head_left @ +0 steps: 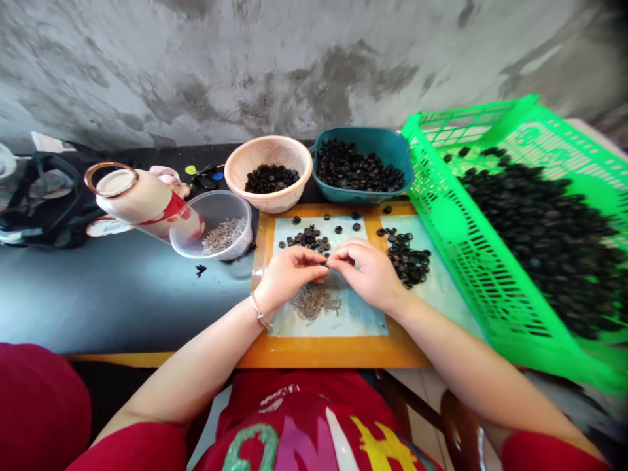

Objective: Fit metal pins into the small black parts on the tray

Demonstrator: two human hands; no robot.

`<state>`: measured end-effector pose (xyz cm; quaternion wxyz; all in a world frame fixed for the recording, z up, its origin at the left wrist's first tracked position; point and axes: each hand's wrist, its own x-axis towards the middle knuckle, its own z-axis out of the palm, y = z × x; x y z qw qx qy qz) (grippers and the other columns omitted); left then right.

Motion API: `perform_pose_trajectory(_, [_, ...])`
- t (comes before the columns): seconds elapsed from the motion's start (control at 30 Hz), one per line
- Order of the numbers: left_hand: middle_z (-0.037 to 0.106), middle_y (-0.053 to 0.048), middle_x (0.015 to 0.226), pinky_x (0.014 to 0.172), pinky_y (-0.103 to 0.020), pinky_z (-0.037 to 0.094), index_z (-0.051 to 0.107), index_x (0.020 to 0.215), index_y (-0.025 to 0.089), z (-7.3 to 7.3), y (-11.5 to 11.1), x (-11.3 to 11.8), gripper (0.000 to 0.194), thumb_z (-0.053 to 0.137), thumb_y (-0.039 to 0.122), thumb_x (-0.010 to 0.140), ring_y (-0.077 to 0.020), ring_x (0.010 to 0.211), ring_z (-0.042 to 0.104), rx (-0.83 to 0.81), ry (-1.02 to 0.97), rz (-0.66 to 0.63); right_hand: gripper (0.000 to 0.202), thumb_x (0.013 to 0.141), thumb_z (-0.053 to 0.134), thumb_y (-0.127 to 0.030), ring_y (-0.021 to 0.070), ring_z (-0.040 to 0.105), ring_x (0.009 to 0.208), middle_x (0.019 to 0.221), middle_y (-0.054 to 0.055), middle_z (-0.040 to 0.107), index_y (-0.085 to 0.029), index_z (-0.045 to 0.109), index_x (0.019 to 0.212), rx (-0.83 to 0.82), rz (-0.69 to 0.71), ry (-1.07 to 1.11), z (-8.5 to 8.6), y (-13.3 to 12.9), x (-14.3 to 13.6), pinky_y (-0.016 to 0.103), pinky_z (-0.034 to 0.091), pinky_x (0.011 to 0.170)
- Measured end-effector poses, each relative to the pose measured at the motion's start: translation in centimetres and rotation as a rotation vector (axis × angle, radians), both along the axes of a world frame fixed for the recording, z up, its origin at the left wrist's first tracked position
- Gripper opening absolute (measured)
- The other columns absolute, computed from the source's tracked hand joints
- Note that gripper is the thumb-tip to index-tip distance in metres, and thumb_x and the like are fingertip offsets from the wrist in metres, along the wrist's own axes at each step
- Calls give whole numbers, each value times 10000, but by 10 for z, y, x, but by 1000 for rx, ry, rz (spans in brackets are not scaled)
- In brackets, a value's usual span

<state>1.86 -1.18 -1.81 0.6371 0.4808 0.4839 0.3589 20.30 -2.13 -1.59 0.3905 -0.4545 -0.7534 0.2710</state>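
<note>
My left hand (293, 275) and my right hand (367, 271) meet fingertip to fingertip above the light blue work sheet (363, 324). Both are closed in a pinch around something tiny and dark, mostly hidden by the fingers. Just beyond my left hand lies a loose pile of small black round pieces (309, 239), each with a hole in the middle. Below the fingers is a heap of thin metal pins (311, 301). Another pile of black round pieces (409, 258) lies to the right of my right hand.
A clear tub (245, 239) holds metal pins. Behind the sheet stand a pink bowl (289, 196) and a teal basin (360, 195) with black pieces. On the right, a large green basket (456, 222) holds many more. A thermos-like bottle (147, 199) and black bag (53, 196) are left.
</note>
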Motion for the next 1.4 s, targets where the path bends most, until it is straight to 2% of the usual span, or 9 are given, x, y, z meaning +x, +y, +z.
perform_pose_trajectory(0.13, [704,-20,687,599,-229,555,677,864,111,0,2,1,328,855,209,607,-111,591,661,-158,-255,37,144,873,650,-278,181,645,778,906,30,729,-214,729,975,-134,-124,23,13,7,22,317,492,716])
perform_pose_trajectory(0.23, [696,-8,716,572,-202,547,675,942,123,3,3,-1,369,851,164,621,-107,603,669,-192,-317,77,169,847,679,-298,182,626,742,855,24,724,-215,740,981,-186,-179,-194,22,15,49,313,474,684])
perform_pose_trajectory(0.43, [711,-25,701,630,-190,563,703,853,109,4,7,-5,284,841,90,605,-100,623,677,-270,-389,67,98,836,679,-215,222,610,863,861,16,736,-220,747,907,-182,-88,-645,27,21,91,351,446,806])
perform_pose_trajectory(0.53, [729,-46,711,685,-199,578,724,849,100,4,8,-5,278,837,71,597,-117,674,701,-306,-381,50,131,841,681,-240,230,602,863,876,19,730,-232,746,954,-173,-91,-736,26,20,100,363,434,816])
perform_pose_trajectory(0.73, [750,-76,759,721,-212,585,732,914,94,4,8,-7,253,806,102,672,-126,711,711,-317,-371,14,115,818,724,-256,226,618,900,894,34,702,-259,766,925,-200,93,-807,20,20,98,367,413,854])
perform_pose_trajectory(0.87, [742,-58,754,711,-222,588,719,933,109,5,7,-8,256,800,116,690,-125,706,707,-286,-364,-7,73,837,696,-261,225,632,888,883,32,708,-237,744,886,-219,70,-685,23,20,94,366,447,831])
perform_pose_trajectory(1.03, [736,-46,738,693,-227,591,710,930,112,6,4,-5,268,814,157,686,-125,684,706,-257,-354,-35,150,828,672,-328,180,651,703,818,16,712,-209,680,918,-393,-34,-251,28,11,75,307,506,638])
perform_pose_trajectory(1.23, [738,-49,719,700,-243,586,709,897,102,7,3,-3,261,819,177,673,-127,667,705,-231,-333,-29,253,895,572,-276,171,661,845,1079,52,700,-236,716,1098,-303,67,-60,14,9,41,341,515,811])
perform_pose_trajectory(1.4, [739,-56,693,695,-253,583,696,903,97,8,2,-3,271,809,191,675,-133,653,706,-183,-287,-33,251,864,642,-407,124,583,604,788,21,690,-188,730,949,-482,71,164,-3,11,26,274,474,594])
